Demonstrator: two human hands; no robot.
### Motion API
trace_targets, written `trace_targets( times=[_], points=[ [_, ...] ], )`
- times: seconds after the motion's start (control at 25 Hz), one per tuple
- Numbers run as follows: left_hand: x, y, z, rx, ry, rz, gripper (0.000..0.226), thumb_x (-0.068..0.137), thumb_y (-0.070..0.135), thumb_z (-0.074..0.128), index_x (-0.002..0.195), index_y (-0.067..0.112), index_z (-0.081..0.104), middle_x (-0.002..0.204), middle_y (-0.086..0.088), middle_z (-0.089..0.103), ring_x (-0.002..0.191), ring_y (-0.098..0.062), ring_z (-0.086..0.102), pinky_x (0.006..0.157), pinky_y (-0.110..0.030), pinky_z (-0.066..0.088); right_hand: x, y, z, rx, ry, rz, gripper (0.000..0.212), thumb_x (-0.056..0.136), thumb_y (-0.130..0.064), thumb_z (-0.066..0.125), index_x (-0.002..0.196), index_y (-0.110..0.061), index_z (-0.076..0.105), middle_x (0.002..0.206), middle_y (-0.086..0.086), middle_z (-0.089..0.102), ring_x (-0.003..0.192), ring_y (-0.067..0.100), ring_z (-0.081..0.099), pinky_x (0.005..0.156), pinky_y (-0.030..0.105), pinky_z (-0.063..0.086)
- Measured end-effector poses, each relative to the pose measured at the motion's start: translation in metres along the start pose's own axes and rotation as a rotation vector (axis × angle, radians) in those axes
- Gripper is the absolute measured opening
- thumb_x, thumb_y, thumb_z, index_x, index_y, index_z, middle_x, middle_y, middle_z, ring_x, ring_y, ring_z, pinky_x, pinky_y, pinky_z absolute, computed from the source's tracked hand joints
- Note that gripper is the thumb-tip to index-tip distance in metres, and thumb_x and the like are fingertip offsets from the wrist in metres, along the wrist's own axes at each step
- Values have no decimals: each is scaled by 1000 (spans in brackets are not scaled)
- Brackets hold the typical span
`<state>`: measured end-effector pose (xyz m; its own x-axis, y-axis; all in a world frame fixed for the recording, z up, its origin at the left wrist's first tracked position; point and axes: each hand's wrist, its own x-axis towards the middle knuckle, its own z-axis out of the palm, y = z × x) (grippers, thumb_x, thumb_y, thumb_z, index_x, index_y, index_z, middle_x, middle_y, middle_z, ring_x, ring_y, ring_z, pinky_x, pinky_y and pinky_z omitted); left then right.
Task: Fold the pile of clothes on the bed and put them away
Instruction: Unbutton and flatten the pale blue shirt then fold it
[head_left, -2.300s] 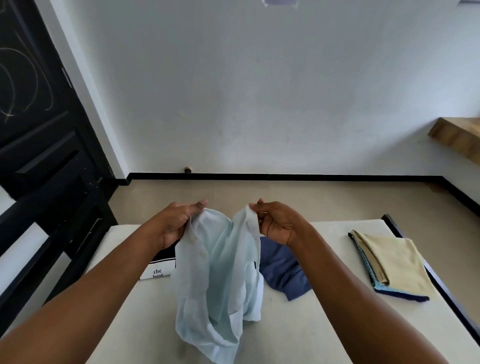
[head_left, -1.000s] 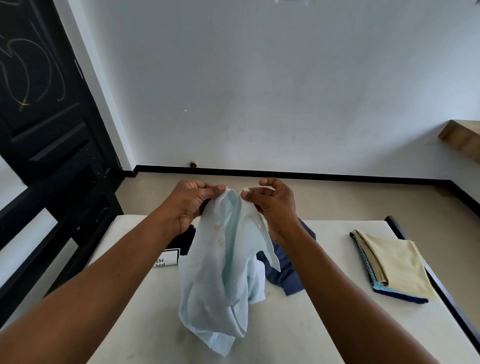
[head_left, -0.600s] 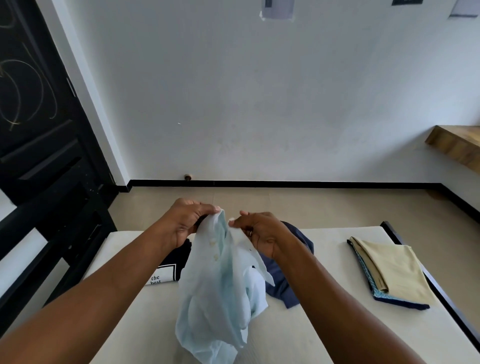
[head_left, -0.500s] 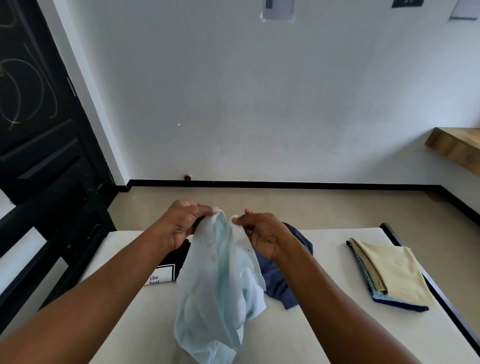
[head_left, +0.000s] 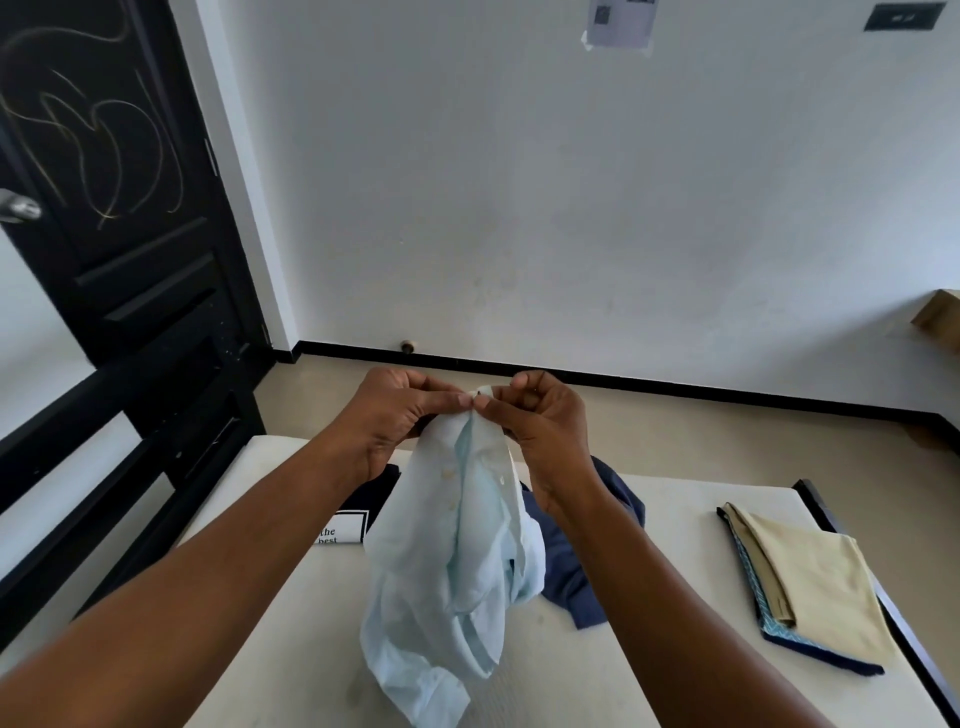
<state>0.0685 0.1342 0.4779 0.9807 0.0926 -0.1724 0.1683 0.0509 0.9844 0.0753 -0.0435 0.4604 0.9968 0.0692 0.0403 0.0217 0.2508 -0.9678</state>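
Above bed (head_left: 691, 509), shirt (head_left: 457, 561) hangs vertically; apparently collar-up.

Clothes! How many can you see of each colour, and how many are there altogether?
Light blue: 1, the shirt held up over the bed
Dark blue: 1, the crumpled garment behind it
Black: 1, the garment with a white label
Beige: 1, the top folded cloth
Blue patterned: 1, the patterned cloth folded beneath the beige one
Total: 5
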Motion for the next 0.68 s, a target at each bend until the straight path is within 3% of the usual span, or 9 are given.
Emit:
trace_targets(
  times=[0.32,0.68],
  points=[
    [-9,-10,-14,49,20,-14,27,79,10,85,100,-5,76,92,-18,78,74,-20,71,72,-30,60,-6,16,8,-111,37,-15,34,76,9,85,90,-11,59,98,26,75,89,31,74,93,54,60],
    [2,-6,-21,142,-32,-58,15,76,10,87,85,1,78,83,-16,77,71,-21,69,72,-33,59,-2,19,9,-203,12,-56,31,77,-1,87,96,-11,64,90,12,78,86,29,75,88,49,61]
  ],
)
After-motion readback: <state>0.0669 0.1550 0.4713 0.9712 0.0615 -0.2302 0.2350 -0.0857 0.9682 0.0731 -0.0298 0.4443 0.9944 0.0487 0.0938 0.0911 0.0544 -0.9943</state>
